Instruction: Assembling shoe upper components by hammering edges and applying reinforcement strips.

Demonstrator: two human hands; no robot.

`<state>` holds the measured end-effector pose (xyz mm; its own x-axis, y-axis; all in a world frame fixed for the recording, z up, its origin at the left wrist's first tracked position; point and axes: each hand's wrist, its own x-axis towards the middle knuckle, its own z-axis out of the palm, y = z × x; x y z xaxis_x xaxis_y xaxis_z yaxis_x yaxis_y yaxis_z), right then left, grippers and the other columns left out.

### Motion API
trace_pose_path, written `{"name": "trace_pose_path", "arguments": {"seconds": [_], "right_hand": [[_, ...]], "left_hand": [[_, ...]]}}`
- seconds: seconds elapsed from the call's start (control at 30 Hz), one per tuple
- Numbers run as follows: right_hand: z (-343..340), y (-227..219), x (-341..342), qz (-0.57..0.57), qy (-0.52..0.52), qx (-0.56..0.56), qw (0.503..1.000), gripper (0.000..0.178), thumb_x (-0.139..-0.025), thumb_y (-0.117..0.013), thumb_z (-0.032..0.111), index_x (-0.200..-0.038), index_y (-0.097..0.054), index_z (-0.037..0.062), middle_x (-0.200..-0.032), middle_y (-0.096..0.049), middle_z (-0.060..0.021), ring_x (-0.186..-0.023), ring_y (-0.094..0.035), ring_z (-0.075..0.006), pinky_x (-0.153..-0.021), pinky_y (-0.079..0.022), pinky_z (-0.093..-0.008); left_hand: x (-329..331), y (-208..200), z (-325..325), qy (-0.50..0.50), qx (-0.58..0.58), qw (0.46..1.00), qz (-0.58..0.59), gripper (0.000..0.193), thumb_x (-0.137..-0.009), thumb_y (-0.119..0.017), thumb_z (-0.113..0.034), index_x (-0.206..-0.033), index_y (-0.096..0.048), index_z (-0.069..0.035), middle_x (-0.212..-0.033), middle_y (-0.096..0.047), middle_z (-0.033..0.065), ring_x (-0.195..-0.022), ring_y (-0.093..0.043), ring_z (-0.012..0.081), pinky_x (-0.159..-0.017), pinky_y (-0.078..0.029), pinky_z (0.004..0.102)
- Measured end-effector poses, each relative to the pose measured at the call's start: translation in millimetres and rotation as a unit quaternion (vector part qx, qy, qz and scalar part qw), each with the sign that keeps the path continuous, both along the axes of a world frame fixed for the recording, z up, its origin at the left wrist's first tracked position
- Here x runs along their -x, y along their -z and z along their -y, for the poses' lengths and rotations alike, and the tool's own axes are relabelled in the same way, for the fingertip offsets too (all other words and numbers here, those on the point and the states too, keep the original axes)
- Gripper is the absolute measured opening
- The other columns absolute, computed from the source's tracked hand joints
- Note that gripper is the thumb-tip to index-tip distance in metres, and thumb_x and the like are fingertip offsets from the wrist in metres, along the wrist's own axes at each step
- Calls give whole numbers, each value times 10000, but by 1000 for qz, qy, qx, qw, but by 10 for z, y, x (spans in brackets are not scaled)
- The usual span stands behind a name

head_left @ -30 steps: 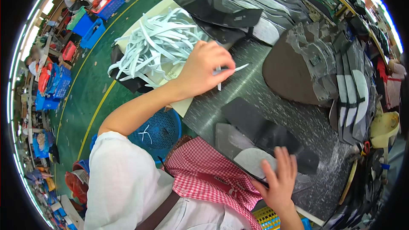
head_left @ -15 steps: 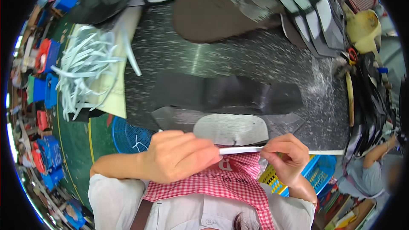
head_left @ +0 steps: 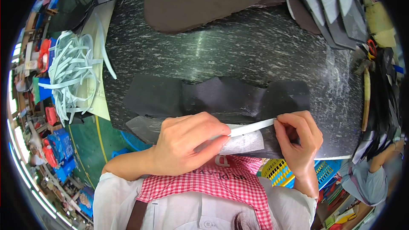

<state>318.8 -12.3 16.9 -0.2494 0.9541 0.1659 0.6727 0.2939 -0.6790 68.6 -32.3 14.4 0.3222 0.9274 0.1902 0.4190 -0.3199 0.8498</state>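
Note:
A narrow white strip [head_left: 254,126] is stretched between my two hands, over the near edge of the black piece. My left hand [head_left: 187,140] pinches one end between thumb and fingers. The other end is pinched by thumb and forefinger of my right hand [head_left: 299,138]. Under the strip lies a flat black sheet piece [head_left: 155,96], wavy in its middle, with a silver-grey patch [head_left: 247,143] along its near side. My left hand covers part of that patch.
The speckled dark tabletop [head_left: 162,51] carries a large brown panel [head_left: 191,6] and stacked grey-black pieces [head_left: 336,8] at the back. A heap of pale strips [head_left: 72,74] lies left. Red-handled scissors [head_left: 372,49] are right. Yellow [head_left: 275,170] and blue baskets [head_left: 328,170] stand below; a person sits lower right.
Both hands have moved forward over the table with the white strip, which now slants up to the right. The view has shifted a little. The strip hides part of the silver-grey patch.

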Motion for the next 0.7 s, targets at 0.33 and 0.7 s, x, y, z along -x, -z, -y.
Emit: {"name": "trace_pose_path", "arguments": {"seconds": [0.33, 0.7], "right_hand": [[-128, 34, -72, 200, -260, -237, 915, 406, -669, -694, 181, -1073, -738, 183, -1005, -594, 44, -818, -509, -121, -698, -401, -270], [-123, 70, 174, 37, -296, -121, 947, 403, -622, -650, 182, -998, -727, 57, -1006, -639, -37, -735, -576, -150, -670, -402, -293]], "left_hand": [[-9, -41, -108, -22, 82, 996, 5, 159, -757, -737, 20, -902, -684, -19, -811, -677, 81, -676, -672, 184, -538, -520, 270], [-15, -19, 32, 64, -143, 968, -194, 332, -621, -742, -5, -945, -673, 5, -857, -646, 83, -563, -594, 172, -435, -447, 275]]}}
